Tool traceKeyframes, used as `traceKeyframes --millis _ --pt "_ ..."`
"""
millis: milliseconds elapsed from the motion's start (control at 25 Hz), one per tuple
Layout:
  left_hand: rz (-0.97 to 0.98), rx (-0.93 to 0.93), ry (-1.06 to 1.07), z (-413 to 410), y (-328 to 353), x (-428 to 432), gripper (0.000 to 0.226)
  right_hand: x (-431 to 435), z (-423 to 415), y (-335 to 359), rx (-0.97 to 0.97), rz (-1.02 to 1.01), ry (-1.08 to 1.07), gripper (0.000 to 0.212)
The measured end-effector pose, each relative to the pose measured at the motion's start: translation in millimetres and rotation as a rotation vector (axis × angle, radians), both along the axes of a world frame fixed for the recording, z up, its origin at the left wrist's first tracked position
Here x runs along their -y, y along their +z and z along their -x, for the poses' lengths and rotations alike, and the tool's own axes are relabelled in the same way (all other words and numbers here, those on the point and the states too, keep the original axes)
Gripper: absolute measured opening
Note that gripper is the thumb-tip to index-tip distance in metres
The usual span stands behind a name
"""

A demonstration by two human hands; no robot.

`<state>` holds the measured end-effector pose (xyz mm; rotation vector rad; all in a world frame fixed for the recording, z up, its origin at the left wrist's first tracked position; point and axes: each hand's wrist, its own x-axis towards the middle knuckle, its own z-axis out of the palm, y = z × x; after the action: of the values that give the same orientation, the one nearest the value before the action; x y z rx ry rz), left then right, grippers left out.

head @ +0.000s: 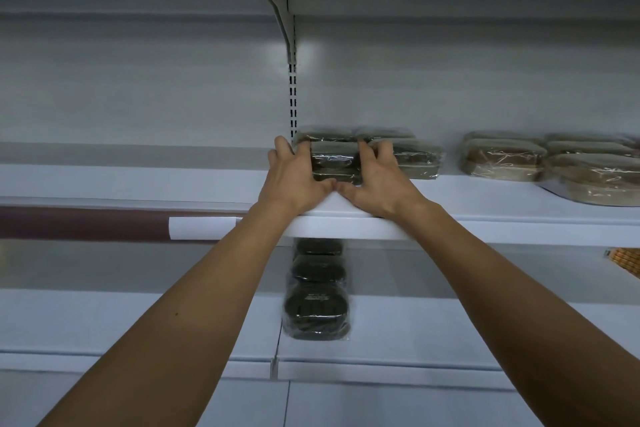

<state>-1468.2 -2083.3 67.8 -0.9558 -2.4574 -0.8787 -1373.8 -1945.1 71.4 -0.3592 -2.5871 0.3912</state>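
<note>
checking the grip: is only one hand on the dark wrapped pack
No, the left hand and right hand both grip the dark wrapped pack from either side.

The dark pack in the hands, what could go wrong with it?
The dark pack is held only at its sides by the left hand and right hand; its shiny wrap might let it slip onto the shelf. It looks pressed against the neighbouring pack, so moving it could knock that one.
</note>
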Motion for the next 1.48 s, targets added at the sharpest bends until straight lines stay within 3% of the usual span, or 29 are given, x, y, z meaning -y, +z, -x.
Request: traceKeyframes --millis 320,520,720,1120,1480 --pt "0.028 0.014 -0.146 -29.0 -1.0 28.3 0.073 11.0 -35.3 -6.3 -0.081 0.033 0.045 0.065" --pt "0.029 -0.010 -0.136 -62.0 -8.5 50.4 0.081 25.5 -75.3 -7.1 -0.054 -0.039 0.089 0.075" --pt "-0.031 -0.071 -0.166 -106.2 -14.6 75.0 0.079 43.8 -121.4 -16.2 -0.123 -0.121 0.091 0.072" --pt "-0.042 -0.205 -0.143 -170.2 -57.9 92.8 0.078 56.8 -193.5 -51.1 -0.120 -0.070 0.098 0.080" --pt "0.036 -0.007 -0.212 -175.7 -141.0 66.8 0.080 35.3 -208.5 -117.9 0.052 -0.011 0.060 0.079"
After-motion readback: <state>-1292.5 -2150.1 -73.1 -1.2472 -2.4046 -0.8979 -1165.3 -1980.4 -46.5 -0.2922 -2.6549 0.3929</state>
